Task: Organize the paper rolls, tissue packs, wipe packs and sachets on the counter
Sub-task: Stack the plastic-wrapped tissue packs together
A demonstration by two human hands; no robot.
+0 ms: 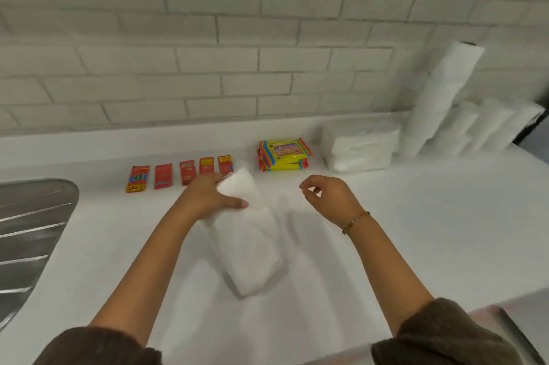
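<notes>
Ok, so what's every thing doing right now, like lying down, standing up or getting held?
left hand: grips the held tissue pack's far end.
held tissue pack: gripped, slanted.
right hand: holds nothing, fingers loosely curled.
red sachets: flat, in a row.
yellow wipe packs: stacked flat.
tissue pack pile: stacked flat.
paper rolls: standing on end by the wall.

Along the table's [416, 216] far edge, left to right: five sachets [187, 172] in a row, stacked wipe packs [284, 154], stacked tissue packs [361, 146], then paper rolls [439, 97] in the right corner. A single tissue pack [249, 240] is nearer, mid-table. The sink drainboard [29, 231] is at the left edge.
</notes>
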